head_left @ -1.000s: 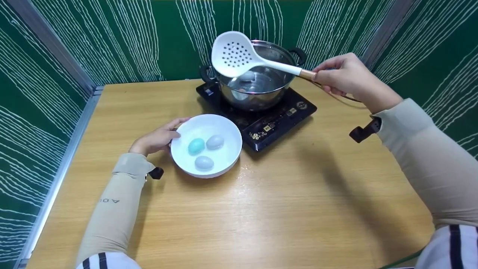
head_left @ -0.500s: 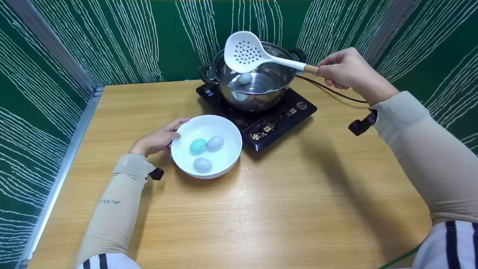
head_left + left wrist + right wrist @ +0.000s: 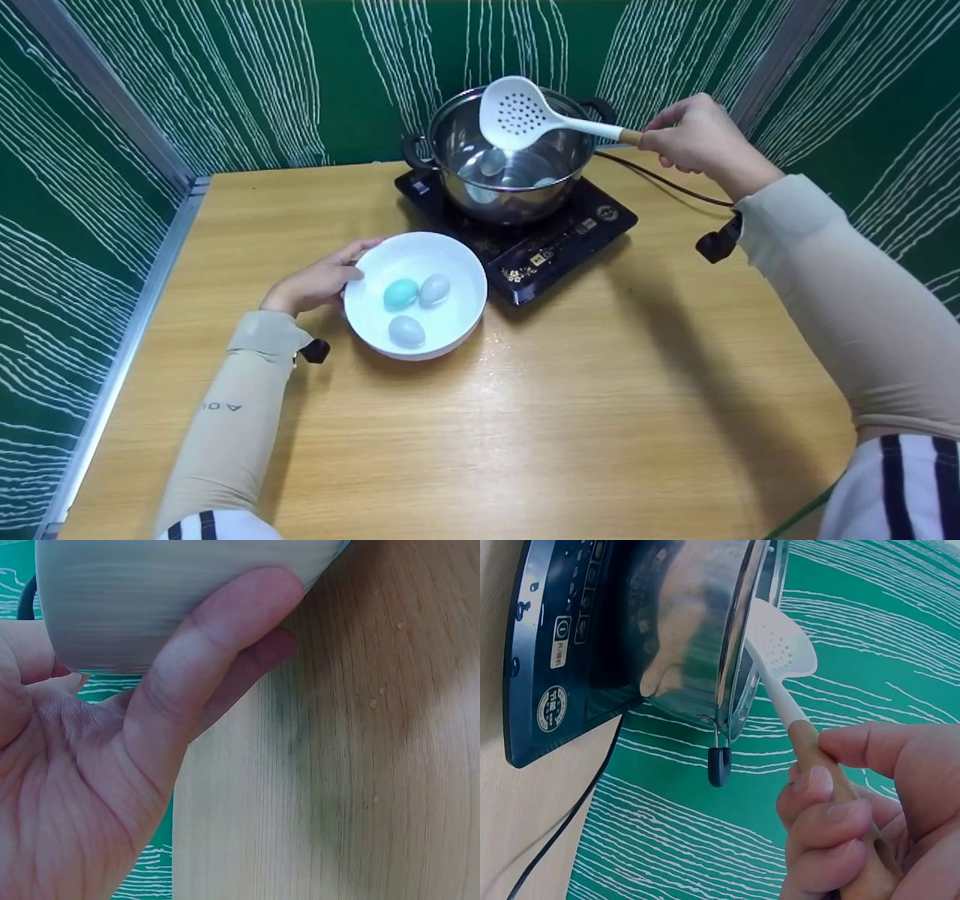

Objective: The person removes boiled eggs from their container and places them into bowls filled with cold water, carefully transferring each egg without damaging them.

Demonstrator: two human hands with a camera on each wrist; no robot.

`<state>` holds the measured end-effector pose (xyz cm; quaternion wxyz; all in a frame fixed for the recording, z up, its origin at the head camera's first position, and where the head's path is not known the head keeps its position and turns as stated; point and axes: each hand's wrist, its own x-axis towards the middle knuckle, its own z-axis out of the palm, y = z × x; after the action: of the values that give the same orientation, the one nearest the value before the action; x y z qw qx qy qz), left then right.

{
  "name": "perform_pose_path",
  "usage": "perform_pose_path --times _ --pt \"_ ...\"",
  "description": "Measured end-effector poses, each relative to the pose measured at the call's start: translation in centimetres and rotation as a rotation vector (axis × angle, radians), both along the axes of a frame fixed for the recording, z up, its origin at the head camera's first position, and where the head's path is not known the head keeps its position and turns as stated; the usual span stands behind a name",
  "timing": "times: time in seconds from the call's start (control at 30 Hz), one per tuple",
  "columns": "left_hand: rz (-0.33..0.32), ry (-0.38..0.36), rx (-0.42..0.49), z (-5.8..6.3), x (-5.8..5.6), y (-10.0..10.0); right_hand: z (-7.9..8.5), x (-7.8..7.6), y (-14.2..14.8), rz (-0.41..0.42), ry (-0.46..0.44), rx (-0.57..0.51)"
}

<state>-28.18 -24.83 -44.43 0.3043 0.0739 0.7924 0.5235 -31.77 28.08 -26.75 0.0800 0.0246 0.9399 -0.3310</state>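
Observation:
My right hand point(image 3: 694, 139) grips the wooden handle of a white skimmer point(image 3: 517, 112); its perforated head hangs over the steel pot point(image 3: 514, 196). In the right wrist view the fingers point(image 3: 829, 821) curl round that handle. Inside the pot an egg point(image 3: 493, 161) lies in the water, and a second pale egg point(image 3: 545, 181) shows near the front wall. My left hand point(image 3: 319, 281) holds the left side of a white bowl point(image 3: 457, 330), thumb at the rim. A turquoise egg point(image 3: 401, 293) and two pale eggs point(image 3: 406, 331) lie in this bowl.
Under the pot is a black induction cooker point(image 3: 536, 259), its cord point(image 3: 667, 182) running off to the right. Water drops point(image 3: 495, 349) dot the wooden table point(image 3: 525, 450) beside the bowl. Green walls point(image 3: 247, 97) with white lines enclose the back and sides.
The skimmer has moved right and slightly down over the pot, uncovering the egg in the water. In the bowl the eggs have rolled a little; the left hand stays in place.

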Motion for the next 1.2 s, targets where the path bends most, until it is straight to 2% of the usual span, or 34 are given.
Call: perform_pose_path --times 0.2,0.53,1.0,1.2 --pt "0.007 0.0 -0.015 0.1 0.1 0.0 0.0 -0.2 -0.2 -0.002 0.026 0.062" --pt "0.024 -0.004 -0.025 0.1 0.1 0.2 0.1 -0.6 -0.7 -0.017 0.019 0.175" --pt "0.003 -0.001 -0.021 0.1 0.1 -0.1 0.5 -1.4 -1.7 0.041 0.077 0.319" --pt "-0.016 0.002 -0.014 0.1 -0.1 -0.2 0.9 -1.8 -2.3 0.061 0.043 0.367"
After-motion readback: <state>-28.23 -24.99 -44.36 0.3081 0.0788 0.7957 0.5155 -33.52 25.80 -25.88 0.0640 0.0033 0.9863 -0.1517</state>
